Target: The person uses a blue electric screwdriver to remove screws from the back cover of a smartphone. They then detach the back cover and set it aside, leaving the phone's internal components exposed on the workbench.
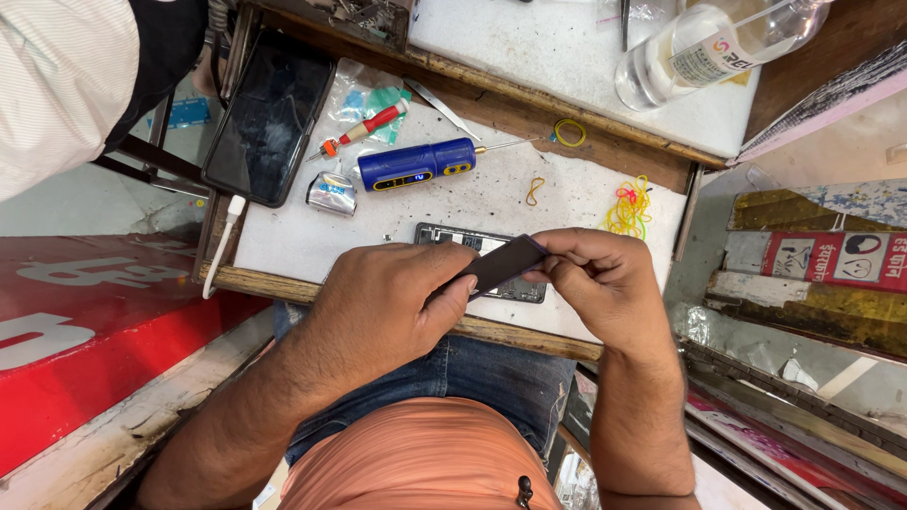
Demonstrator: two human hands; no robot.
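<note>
Both hands pinch dark flat part [504,263]: left hand [383,307], right hand [605,283].

Dark flat piece [503,263] at centre frame; blue electric screwdriver [416,165] with yellow trim above it; red-handled screwdriver [364,128]; yellow rubber bands [628,208] at right; white table [312,231]

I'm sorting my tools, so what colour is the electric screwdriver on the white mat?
Blue, with a yellow trim, on the electric screwdriver; head view.

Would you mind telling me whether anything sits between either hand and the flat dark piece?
Nothing visible does. The left hand and right hand both pinch the flat dark piece directly, above the opened phone on the white mat.
</note>
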